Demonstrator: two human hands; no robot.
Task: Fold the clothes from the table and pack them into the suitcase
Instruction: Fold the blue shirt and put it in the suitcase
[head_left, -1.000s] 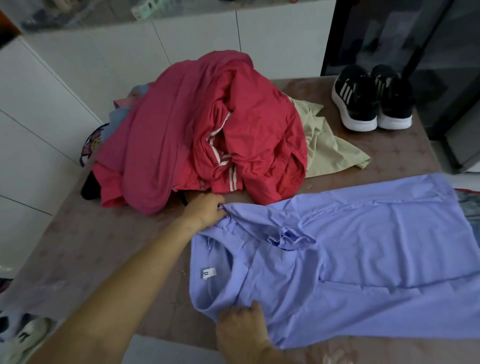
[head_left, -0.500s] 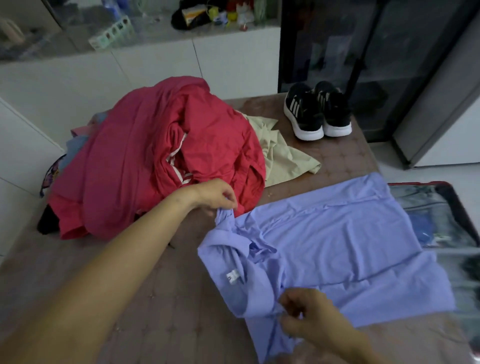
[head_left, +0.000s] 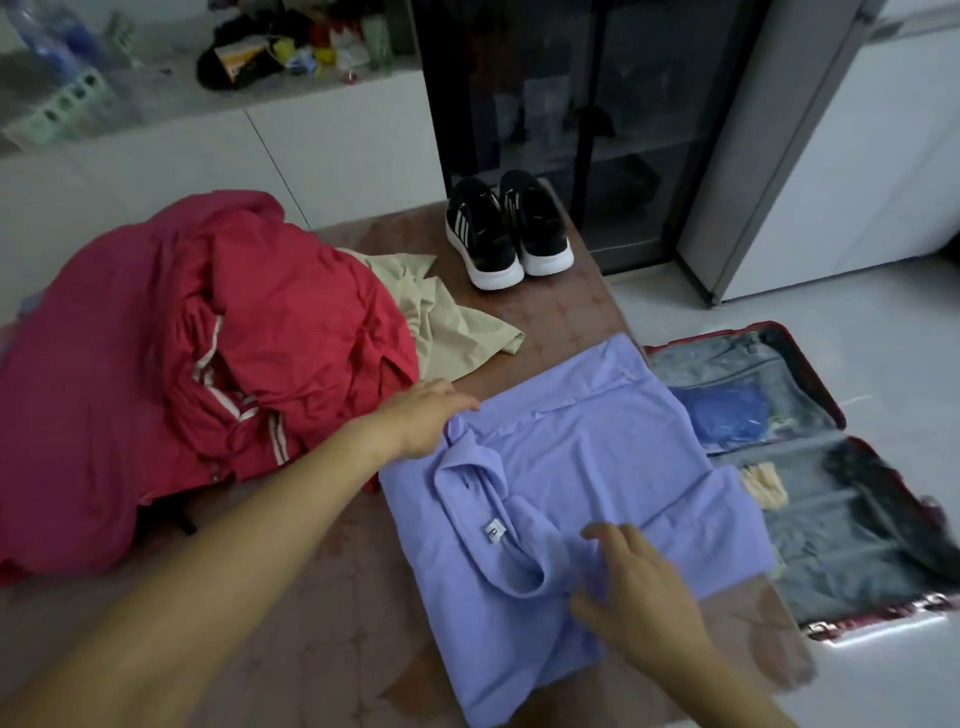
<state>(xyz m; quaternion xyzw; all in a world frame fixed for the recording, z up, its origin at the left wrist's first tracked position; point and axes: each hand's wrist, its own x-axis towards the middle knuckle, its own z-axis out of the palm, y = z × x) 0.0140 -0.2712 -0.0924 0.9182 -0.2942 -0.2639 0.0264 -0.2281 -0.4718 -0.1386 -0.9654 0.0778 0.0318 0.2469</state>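
A lilac polo shirt (head_left: 597, 457) lies spread on the brown table (head_left: 291, 623), collar toward me, with a white label showing. My left hand (head_left: 421, 421) rests at the shirt's far collar corner, fingers stretched out flat. My right hand (head_left: 634, 582) lies on the near shoulder beside the collar, fingers spread and pressing the cloth. A heap of red clothes with white stripes (head_left: 182, 374) sits on the table's left, with a beige garment (head_left: 447, 327) sticking out behind it. To the right, on the floor, the red suitcase (head_left: 810, 374) lies open, with blue and dark items inside.
A pair of black sneakers with white soles (head_left: 506, 228) stands at the table's far end. Behind them is a dark glass cabinet (head_left: 571, 104). A white counter (head_left: 208, 119) with clutter runs along the back left. Pale floor surrounds the suitcase.
Both hands have let go of the pinched shirt fabric and now lie flat on it. The view has swung right and the open suitcase has come fully into sight.
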